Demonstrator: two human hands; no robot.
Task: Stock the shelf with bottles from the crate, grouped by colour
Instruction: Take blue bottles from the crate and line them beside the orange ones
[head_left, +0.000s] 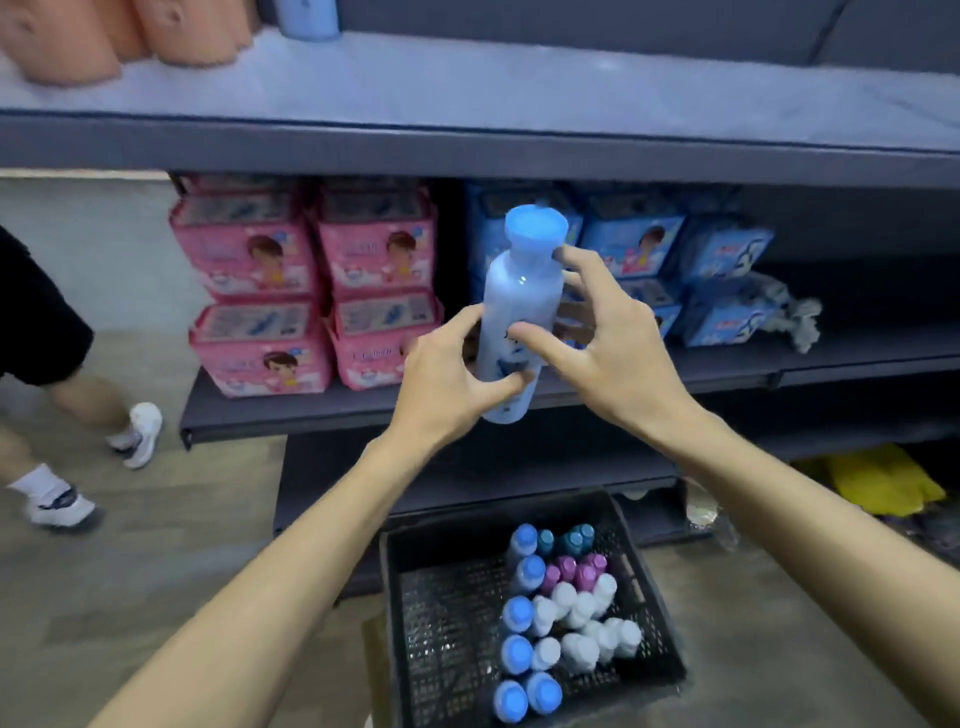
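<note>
pink packs (260, 291) sit stacked two high on the middle shelf level, with blue packs (675, 270) to their right, a grey rag (795, 317) just beside those. peach rolls (104, 36) stand on the top level. another person's legs in white sneakers (98, 467) cross the floor (far left). yellow cloth (883, 478) lies low right.

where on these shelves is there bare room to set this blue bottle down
Top shelf: a long bare stretch right of the blue bottle standing there. Middle shelf: bare right of the blue packs. Its left is crowded with pink packs.
</note>
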